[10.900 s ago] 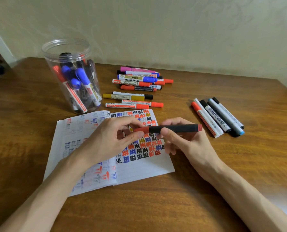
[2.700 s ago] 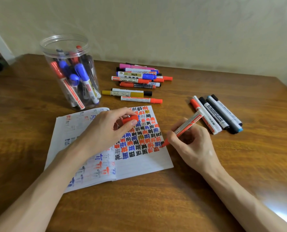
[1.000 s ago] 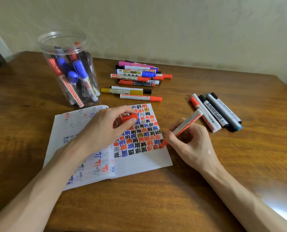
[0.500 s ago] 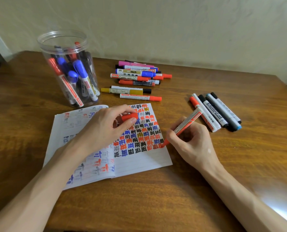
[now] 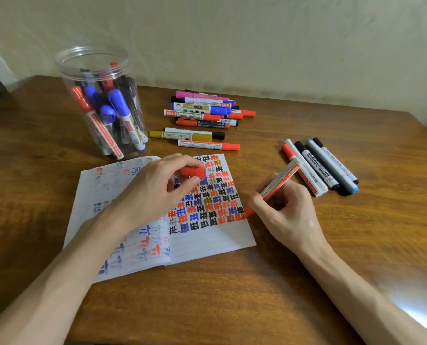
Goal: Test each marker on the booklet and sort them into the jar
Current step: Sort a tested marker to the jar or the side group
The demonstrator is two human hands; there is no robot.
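Right hand (image 5: pixel 285 212) grips red marker (image 5: pixel 277 184) tip-down on booklet (image 5: pixel 207 245); left hand (image 5: pixel 155 192) pinches its cap (image 5: pixel 193 172)

A brown wooden table (image 5: pixel 232 295) runs up to the pale wall. At its far left stands a clear plastic jar (image 5: pixel 65 70), upright and lidless, with markers leaning inside. Just in front of it an open booklet (image 5: pixel 207 242) lies flat, its pages covered in coloured marks. Towards the back, near the wall, sits a loose heap of markers (image 5: pixel 202 110) — a yellow marker (image 5: pixel 180 136) and a red-capped marker (image 5: pixel 208 145) lie crosswise just nearer. Off to the right, well apart, a row of markers (image 5: pixel 319 168) lies side by side.
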